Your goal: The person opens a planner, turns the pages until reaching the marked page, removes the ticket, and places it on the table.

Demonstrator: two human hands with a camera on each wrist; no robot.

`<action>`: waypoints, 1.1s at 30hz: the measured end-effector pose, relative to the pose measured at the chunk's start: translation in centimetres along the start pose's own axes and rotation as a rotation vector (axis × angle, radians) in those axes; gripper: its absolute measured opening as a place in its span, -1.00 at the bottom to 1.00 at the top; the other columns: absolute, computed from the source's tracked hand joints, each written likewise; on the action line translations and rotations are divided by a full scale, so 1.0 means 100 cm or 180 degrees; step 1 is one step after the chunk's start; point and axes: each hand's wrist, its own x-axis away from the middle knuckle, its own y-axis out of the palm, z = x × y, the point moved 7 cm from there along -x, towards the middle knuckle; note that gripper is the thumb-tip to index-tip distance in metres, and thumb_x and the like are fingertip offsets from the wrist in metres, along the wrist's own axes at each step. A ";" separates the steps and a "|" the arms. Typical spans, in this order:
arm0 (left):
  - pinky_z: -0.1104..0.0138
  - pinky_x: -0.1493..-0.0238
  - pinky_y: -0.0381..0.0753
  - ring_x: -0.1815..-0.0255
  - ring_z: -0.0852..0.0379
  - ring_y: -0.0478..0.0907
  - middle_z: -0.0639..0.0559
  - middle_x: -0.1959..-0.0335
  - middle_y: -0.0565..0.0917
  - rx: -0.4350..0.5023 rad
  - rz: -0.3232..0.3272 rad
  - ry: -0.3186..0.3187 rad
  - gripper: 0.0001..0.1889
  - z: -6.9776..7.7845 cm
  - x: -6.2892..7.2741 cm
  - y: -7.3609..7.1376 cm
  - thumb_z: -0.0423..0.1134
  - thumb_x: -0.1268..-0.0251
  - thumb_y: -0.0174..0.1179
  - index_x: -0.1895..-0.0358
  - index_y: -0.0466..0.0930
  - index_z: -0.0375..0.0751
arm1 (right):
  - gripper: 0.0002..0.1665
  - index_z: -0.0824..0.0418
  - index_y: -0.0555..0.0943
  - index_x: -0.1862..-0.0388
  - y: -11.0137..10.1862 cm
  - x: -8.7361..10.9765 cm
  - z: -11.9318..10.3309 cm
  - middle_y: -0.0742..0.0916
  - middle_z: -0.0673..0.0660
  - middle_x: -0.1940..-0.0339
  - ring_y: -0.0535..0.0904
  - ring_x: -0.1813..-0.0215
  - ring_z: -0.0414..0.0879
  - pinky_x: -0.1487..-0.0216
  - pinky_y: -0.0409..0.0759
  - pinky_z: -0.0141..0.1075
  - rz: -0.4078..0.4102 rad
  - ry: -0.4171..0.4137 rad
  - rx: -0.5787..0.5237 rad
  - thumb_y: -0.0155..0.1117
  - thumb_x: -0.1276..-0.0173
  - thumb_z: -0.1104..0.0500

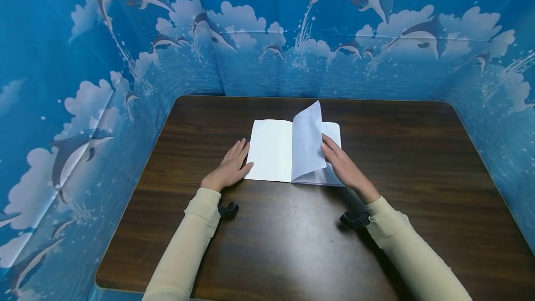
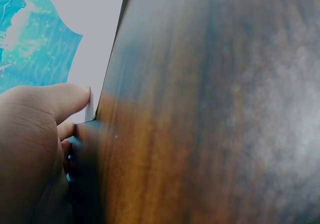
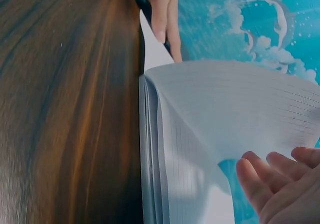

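Observation:
An open notebook lies on the table, its left page flat and its right side a stack of lined pages. One leaf stands lifted from the right side, bowed upward near the spine. My left hand rests beside the left page with fingers extended; its thumb lies on the page's lower corner. At the lifted leaf's outer edge, the fingers of my right hand touch the paper, loosely bent. In the right wrist view those fingers overlap the leaf's edge.
The dark wooden table has rounded far corners. A blue curtain printed with dolphins and clouds surrounds its back and sides. Black wrist straps sit at the cuffs of both pale sleeves.

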 end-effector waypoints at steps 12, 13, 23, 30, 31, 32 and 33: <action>-0.15 -0.73 -0.29 -0.79 -0.10 -0.46 -0.09 -0.77 -0.36 -0.0001 -0.0014 -0.0013 -0.19 -0.001 -0.001 0.000 0.14 -0.71 -0.18 -0.73 -0.34 -0.14 | -0.26 0.24 -0.03 -0.74 0.018 -0.006 -0.014 0.15 0.26 -0.75 0.11 -0.72 0.21 -0.67 0.11 0.22 -0.0070 -0.0179 0.0091 -0.22 -0.76 -0.04; -0.15 -0.73 -0.29 -0.79 -0.10 -0.46 -0.09 -0.77 -0.36 0.0005 -0.0012 -0.0009 -0.18 -0.001 -0.001 0.000 0.13 -0.71 -0.18 -0.73 -0.34 -0.14 | -0.26 0.24 -0.03 -0.74 0.020 -0.006 -0.015 0.15 0.26 -0.74 0.11 -0.72 0.21 -0.68 0.11 0.21 -0.0083 -0.0177 0.0077 -0.23 -0.76 -0.04; -0.13 -0.74 -0.27 -0.79 -0.09 -0.45 -0.08 -0.77 -0.35 0.0021 -0.0013 -0.0019 -0.19 -0.002 0.000 0.000 0.12 -0.72 -0.18 -0.73 -0.34 -0.14 | -0.62 0.20 0.53 -0.16 0.027 -0.012 -0.021 0.59 0.19 0.17 0.49 0.22 0.01 0.14 0.47 -0.20 0.0128 -0.0063 0.0453 -0.07 -0.74 -0.04; -0.18 -0.72 -0.28 -0.79 -0.13 -0.44 -0.12 -0.77 -0.33 0.0107 0.0026 0.0015 -0.19 -0.003 0.000 -0.001 0.09 -0.70 -0.15 -0.73 -0.31 -0.17 | -0.60 0.16 0.51 0.30 0.040 -0.021 -0.028 0.47 0.04 0.49 0.31 0.45 -0.10 0.36 0.29 -0.31 0.0094 -0.0223 0.0602 -0.01 -0.71 -0.05; -0.18 -0.72 -0.28 -0.79 -0.13 -0.44 -0.12 -0.77 -0.33 0.0114 0.0027 0.0018 -0.19 -0.004 0.000 -0.001 0.09 -0.70 -0.14 -0.73 -0.31 -0.17 | -0.58 0.15 0.50 0.34 0.042 -0.022 -0.029 0.47 0.03 0.50 0.33 0.45 -0.10 0.36 0.30 -0.30 0.0073 -0.0247 0.0619 0.00 -0.71 -0.05; -0.18 -0.72 -0.28 -0.78 -0.13 -0.44 -0.12 -0.77 -0.33 0.0120 0.0025 0.0021 -0.19 -0.004 0.000 0.000 0.08 -0.70 -0.14 -0.73 -0.31 -0.17 | -0.57 0.14 0.49 0.37 0.044 -0.023 -0.031 0.47 0.03 0.52 0.33 0.46 -0.09 0.36 0.31 -0.30 0.0053 -0.0269 0.0637 0.00 -0.71 -0.06; -0.19 -0.71 -0.28 -0.78 -0.13 -0.44 -0.12 -0.77 -0.33 0.0127 0.0019 0.0029 -0.19 -0.004 -0.001 0.000 0.08 -0.70 -0.14 -0.73 -0.30 -0.17 | -0.57 0.13 0.49 0.39 0.047 -0.024 -0.032 0.47 0.03 0.53 0.34 0.46 -0.09 0.36 0.31 -0.31 0.0030 -0.0290 0.0661 0.00 -0.71 -0.06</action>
